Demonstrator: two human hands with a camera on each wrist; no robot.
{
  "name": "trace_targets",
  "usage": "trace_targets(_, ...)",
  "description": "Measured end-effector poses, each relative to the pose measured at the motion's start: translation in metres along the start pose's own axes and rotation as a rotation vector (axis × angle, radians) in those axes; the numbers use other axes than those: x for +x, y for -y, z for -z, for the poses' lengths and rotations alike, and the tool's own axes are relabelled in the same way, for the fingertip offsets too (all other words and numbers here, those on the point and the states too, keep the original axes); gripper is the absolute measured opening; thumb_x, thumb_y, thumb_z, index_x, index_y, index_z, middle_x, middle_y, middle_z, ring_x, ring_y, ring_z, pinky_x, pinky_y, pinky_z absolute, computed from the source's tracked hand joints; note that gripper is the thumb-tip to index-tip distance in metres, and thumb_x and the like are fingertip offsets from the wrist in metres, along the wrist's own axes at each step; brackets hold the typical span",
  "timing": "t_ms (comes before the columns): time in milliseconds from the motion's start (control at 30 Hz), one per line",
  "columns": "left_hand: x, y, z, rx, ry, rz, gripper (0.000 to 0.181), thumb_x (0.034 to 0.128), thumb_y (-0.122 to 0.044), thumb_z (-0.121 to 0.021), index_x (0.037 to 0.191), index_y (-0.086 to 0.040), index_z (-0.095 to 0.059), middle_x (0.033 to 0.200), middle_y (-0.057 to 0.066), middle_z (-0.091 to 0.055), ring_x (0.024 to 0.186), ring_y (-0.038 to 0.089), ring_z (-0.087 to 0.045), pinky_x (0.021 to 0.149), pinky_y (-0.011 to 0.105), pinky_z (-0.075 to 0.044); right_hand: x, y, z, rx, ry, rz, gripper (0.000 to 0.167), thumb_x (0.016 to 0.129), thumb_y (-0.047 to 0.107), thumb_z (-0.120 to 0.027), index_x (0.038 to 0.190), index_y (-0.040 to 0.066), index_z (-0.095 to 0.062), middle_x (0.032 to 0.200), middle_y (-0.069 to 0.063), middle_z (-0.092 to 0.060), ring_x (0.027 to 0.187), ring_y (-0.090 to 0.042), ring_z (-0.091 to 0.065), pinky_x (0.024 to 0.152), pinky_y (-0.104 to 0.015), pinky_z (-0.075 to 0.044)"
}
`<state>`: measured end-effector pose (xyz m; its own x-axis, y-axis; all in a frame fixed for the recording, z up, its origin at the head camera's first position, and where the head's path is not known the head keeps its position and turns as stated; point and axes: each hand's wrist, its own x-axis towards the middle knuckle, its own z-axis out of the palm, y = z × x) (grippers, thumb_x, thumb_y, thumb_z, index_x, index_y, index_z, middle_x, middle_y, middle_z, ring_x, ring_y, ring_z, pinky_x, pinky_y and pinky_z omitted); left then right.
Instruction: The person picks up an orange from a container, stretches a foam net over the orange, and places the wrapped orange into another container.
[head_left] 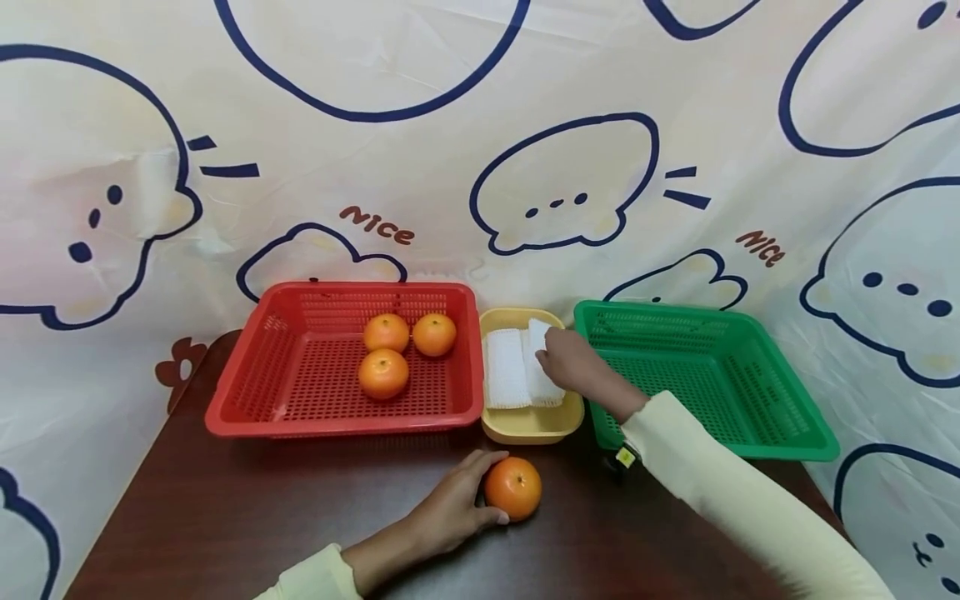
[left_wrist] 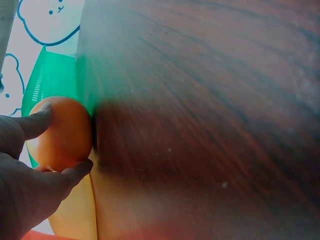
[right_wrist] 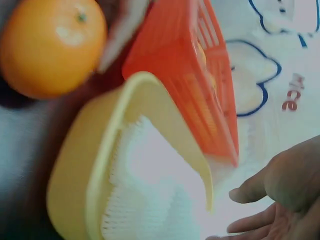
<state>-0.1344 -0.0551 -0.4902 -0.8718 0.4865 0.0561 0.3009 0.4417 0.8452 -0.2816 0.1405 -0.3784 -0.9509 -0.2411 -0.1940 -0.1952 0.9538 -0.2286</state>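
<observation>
Presently, left hand grips orange before yellow tub; right hand, fingers extended, at white netting inside it.

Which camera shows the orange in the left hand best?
The head view: the orange shows nearly whole, its stem spot visible, with the left hand along one side only. The left wrist view shows it close, but fingers cross it; the right wrist view shows it large but cut off at the top edge.

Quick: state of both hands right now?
Left hand: holding a round orange fruit.
Right hand: at a white mesh sleeve; can't tell if gripping it.
</observation>
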Motion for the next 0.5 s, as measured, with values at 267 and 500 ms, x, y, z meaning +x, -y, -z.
trace_targets(267, -0.001, 0.0, -0.001, -0.001, 0.0, -0.005, 0.075, 0.0809, -0.014, -0.087, 0.144, 0.001, -0.051, 0.134, 0.006, -0.059, 0.127, 0.024, -0.057, 0.112, 0.044, -0.047, 0.031, -0.01, -0.004, -0.01, 0.085, -0.074, 0.028, 0.108, 0.012, -0.045, 0.103, -0.008, -0.065, 0.087, -0.015, -0.062, 0.069, -0.021, -0.051, 0.059, -0.025, -0.042)
trace_targets(500, -0.001, 0.002, -0.001, 0.009, -0.011, -0.014, 0.074, 0.081, -0.013, -0.087, 0.144, 0.001, -0.051, 0.133, 0.006, -0.06, 0.126, 0.023, -0.057, 0.112, 0.044, -0.047, 0.041, -0.014, -0.009, 0.046, 0.103, -0.123, 0.027, 0.104, 0.009, -0.044, 0.113, -0.01, -0.062, 0.095, -0.017, -0.063, 0.071, -0.021, -0.05, 0.06, -0.026, -0.042)
